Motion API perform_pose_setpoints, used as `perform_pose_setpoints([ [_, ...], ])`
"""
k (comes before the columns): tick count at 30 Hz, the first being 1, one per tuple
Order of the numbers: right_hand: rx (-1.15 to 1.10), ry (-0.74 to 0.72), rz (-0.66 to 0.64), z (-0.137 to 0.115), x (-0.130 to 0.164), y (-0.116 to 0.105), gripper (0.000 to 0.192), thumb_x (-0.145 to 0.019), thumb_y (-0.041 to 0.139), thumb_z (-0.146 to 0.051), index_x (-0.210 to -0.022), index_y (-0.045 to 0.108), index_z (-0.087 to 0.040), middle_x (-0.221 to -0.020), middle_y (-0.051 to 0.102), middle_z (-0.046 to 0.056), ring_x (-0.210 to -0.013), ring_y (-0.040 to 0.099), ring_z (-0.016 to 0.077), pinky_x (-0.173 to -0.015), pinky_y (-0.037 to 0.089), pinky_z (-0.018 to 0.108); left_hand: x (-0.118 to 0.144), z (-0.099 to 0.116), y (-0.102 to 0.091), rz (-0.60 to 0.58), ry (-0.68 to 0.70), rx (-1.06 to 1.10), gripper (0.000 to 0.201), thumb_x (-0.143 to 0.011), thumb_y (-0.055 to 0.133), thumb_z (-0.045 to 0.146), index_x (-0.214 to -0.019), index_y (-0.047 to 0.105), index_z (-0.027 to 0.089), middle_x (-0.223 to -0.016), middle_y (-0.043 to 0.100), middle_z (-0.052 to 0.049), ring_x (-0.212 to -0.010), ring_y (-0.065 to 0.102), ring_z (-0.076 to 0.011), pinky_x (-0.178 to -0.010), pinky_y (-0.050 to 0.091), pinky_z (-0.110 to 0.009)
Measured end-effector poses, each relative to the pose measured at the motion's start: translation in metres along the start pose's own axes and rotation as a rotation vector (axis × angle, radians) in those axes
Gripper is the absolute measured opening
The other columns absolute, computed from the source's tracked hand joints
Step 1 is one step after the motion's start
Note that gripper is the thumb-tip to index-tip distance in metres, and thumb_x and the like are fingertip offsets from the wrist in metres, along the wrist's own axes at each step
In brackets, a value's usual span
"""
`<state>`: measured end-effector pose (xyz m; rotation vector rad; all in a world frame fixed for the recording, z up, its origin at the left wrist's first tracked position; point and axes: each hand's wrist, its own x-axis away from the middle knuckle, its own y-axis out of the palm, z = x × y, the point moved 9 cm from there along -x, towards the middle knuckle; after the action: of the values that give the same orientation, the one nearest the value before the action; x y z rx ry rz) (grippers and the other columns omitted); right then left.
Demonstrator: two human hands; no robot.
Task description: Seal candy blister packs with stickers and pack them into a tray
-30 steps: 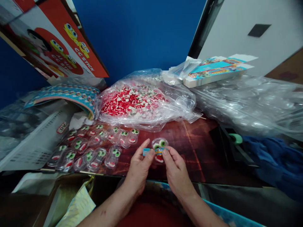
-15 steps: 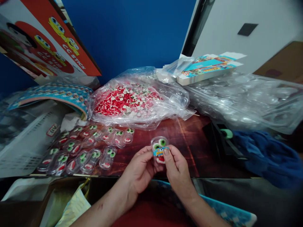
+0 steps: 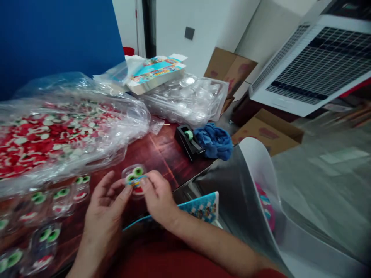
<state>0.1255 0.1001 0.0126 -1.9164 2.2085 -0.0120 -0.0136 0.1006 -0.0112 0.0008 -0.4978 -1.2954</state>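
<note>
My right hand (image 3: 159, 197) is closed on a small clear plastic candy pack (image 3: 138, 192), its thumb pressing the blue label (image 3: 135, 180). Two green gummy eyes show above the label and a red and white gummy mouth below. At the pack's left edge, my left hand (image 3: 102, 202) pinches with thumb and a finger, its other fingers loosely apart. Similar filled packs (image 3: 44, 247) lie in rows on the dark red table (image 3: 162, 146) to the left. Behind them a big clear bag (image 3: 130, 116) holds many red, white and green gummies.
A black tape dispenser (image 3: 188, 144) and a blue cloth (image 3: 216, 141) sit at the table's right end. Clear plastic trays (image 3: 199, 96) and printed flat boxes (image 3: 156, 73) are stacked behind. Cardboard boxes (image 3: 268, 129) and an air cooler (image 3: 315, 69) stand to the right.
The view has swung right, bringing the cooler and cardboard boxes into sight. The pack stays between my hands, and some left fingers have spread. The scene is blurred by the turn.
</note>
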Motion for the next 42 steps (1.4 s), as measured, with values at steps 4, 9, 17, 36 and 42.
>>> perform_pose_setpoints([
  [4,-0.397,0.245,0.010,0.024,0.011,-0.019,0.022,-0.083,0.046,-0.041,-0.079,0.052,-0.020,-0.072,0.055,0.001,-0.069,0.052,0.0145,-0.065,0.044,0.027,0.012,-0.019,0.037,-0.301,-0.233,0.083,0.039,-0.066,0.069,0.041,-0.095,0.063,0.015,-0.083,0.066,-0.006,-0.068,0.060,-0.0140,-0.065,0.049,-0.027],
  [9,-0.824,0.419,-0.120,0.032,0.014,-0.002,0.020,-0.075,0.055,-0.042,-0.073,0.051,-0.022,-0.067,0.050,0.001,-0.062,0.047,0.0145,-0.060,0.043,0.029,0.017,-0.010,0.054,-0.448,-0.211,0.078,0.025,-0.064,0.071,0.028,-0.083,0.067,0.012,-0.065,0.064,-0.003,-0.054,0.054,-0.0076,-0.056,0.043,-0.019],
  [17,-0.854,0.426,-0.276,0.025,0.017,0.016,0.027,-0.077,0.045,-0.044,-0.061,0.040,-0.023,-0.058,0.030,-0.002,-0.052,0.036,0.0137,-0.051,0.039,0.029,0.022,0.008,0.046,-0.339,-0.032,-0.054,0.016,-0.067,0.067,0.029,-0.073,0.064,0.015,-0.057,0.062,-0.002,-0.048,0.057,-0.0130,-0.045,0.046,-0.024],
  [36,0.294,-0.364,-0.070,-0.032,0.020,-0.011,0.015,-0.086,0.041,-0.016,-0.090,0.055,-0.018,-0.083,0.057,0.006,-0.079,0.053,0.0165,-0.071,0.044,0.031,0.016,-0.017,0.037,-0.425,-0.082,-0.064,0.020,-0.067,0.068,0.028,-0.083,0.066,0.017,-0.086,0.068,-0.002,-0.078,0.060,-0.0127,-0.078,0.046,-0.027],
  [42,0.655,-0.120,0.314,-0.032,0.047,-0.158,0.019,-0.085,0.041,-0.026,-0.083,0.058,-0.019,-0.077,0.060,0.005,-0.070,0.055,0.0168,-0.063,0.042,0.029,0.014,-0.040,0.039,-0.594,0.273,-0.939,0.054,-0.076,0.056,0.044,-0.124,0.044,0.023,-0.105,0.062,-0.007,-0.094,0.057,-0.0209,-0.080,0.045,-0.036],
])
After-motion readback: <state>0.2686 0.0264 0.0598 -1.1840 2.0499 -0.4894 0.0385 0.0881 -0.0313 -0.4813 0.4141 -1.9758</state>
